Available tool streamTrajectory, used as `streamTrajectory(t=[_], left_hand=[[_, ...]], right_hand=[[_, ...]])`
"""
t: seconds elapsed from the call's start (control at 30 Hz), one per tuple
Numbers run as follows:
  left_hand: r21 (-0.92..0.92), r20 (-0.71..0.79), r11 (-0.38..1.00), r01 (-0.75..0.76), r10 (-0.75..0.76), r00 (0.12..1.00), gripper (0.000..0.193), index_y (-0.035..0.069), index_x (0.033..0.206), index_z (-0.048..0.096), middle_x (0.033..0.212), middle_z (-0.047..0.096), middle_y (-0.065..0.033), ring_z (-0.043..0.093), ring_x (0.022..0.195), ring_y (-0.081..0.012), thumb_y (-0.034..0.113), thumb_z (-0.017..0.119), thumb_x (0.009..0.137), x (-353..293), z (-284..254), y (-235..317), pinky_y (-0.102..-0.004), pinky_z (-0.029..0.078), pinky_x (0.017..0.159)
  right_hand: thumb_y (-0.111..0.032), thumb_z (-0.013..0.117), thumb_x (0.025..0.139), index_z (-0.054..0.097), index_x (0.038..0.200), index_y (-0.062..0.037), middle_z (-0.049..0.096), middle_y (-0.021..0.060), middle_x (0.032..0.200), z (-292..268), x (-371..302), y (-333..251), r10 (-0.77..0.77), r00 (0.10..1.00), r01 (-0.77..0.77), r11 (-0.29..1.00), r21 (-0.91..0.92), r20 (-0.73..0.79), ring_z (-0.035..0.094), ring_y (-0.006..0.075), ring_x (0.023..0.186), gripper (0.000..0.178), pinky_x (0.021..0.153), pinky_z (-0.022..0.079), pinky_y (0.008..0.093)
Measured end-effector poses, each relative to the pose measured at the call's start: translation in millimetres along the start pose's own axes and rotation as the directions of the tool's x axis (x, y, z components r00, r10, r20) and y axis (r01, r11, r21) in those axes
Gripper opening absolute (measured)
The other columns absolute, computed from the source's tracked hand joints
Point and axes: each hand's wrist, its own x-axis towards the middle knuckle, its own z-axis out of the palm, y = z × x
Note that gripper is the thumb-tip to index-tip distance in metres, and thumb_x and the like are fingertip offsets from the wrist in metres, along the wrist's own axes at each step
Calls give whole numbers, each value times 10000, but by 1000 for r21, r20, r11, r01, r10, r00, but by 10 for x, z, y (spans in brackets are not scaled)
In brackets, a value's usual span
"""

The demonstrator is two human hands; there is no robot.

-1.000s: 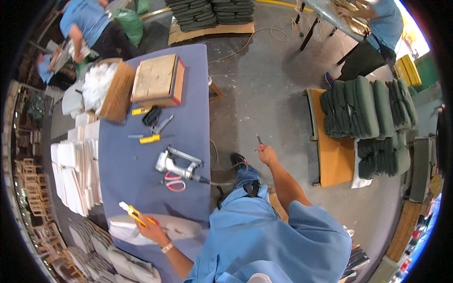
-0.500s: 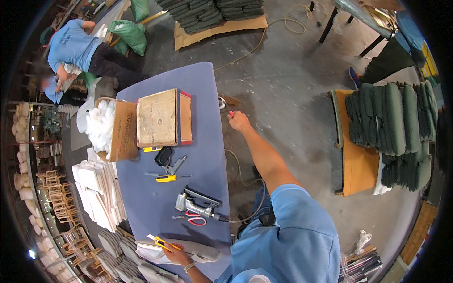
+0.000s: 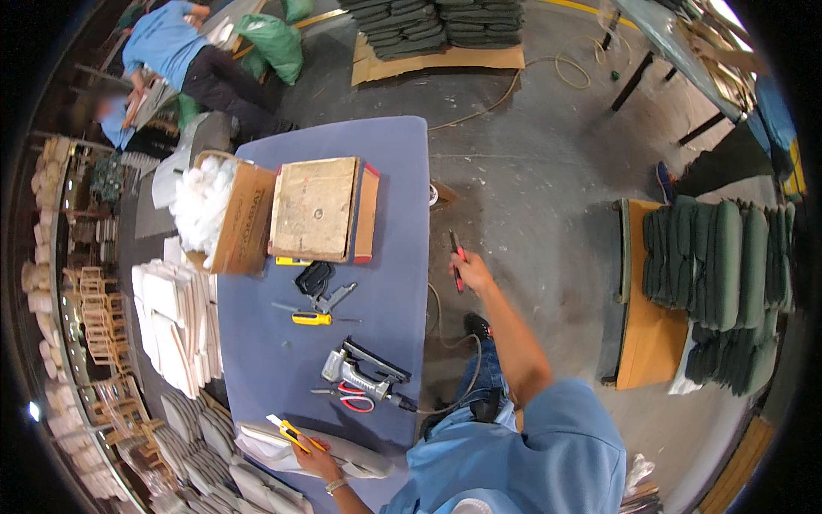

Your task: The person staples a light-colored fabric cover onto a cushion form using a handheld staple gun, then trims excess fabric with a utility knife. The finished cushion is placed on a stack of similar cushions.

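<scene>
My left hand [image 3: 318, 463] is closed round a yellow utility knife [image 3: 291, 431], its pale tip pointing away to the far left. That hand rests at a light grey padded panel [image 3: 364, 465] lying across the near end of the table. Out past the table's right edge, my right hand [image 3: 473, 274] grips pliers [image 3: 459, 279] with red and black handles. On the table nearby lie a silver staple gun [image 3: 347, 368] with a hose, red-handled scissors [image 3: 355, 397], a yellow screwdriver [image 3: 312, 319] and a silver air gun [image 3: 336, 297].
A wooden box [image 3: 315, 210] and a carton of white stuffing [image 3: 244, 218] stand on the blue-covered table [image 3: 398, 188]. White pads [image 3: 171, 317] are stacked to its left. Dark green cushions [image 3: 693, 265] fill a pallet at right. Two people are at far left, another at far right.
My right hand has come back toward me and right from the table's edge; the pliers now show plainly in it. My left hand keeps the knife. The view has shifted.
</scene>
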Motion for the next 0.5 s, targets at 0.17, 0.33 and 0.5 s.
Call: streamTrajectory(t=[0.17,0.33,0.5], left_hand=[[-83,5,996,12,-11,1000,367,18,1088,587,721,586,-45,569,546,-107,380,521,1089,44,-148,-243,-259,481,474],[-215,-28,977,-12,6,1000,332,32,1079,593,707,568,-23,558,540,-98,355,520,1093,-45,-373,-290,-244,474,482],[-458,-66,889,-12,-21,998,343,46,1126,595,733,594,-26,570,537,-105,373,497,1097,-34,-634,-575,-260,478,459]], right_hand=[[-261,576,1057,639,945,-26,665,51,803,90,-1266,65,23,978,-63,980,191,206,620,127,683,268,628,511,296],[-405,639,980,678,984,-31,707,143,861,645,-1755,-160,-72,927,241,865,-440,368,679,309,783,376,731,542,425],[-455,640,922,713,1032,-42,718,236,1055,1487,-1706,-298,-139,900,417,551,-723,413,662,443,1024,433,889,520,513]])
